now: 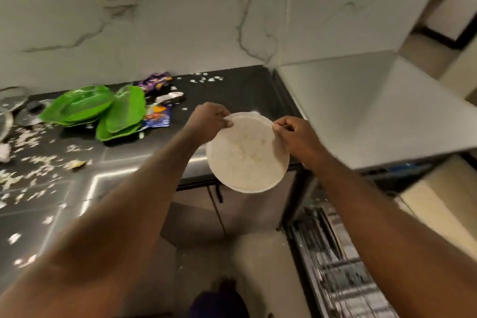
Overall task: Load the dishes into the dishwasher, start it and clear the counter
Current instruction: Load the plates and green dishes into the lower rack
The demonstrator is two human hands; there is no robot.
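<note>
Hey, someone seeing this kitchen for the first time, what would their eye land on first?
The smeared white plate at centre, pinched at its far rim by the left grip and right grip over the edge of the dark counter. Next, the bright green plates piled at the counter's left, with white scraps strewn across it.

Home kitchen: dark counter, marble backsplash, dishwasher rack.

Both forearms outstretched, left grip and right grip in fingertip pinches on the plate
</note>
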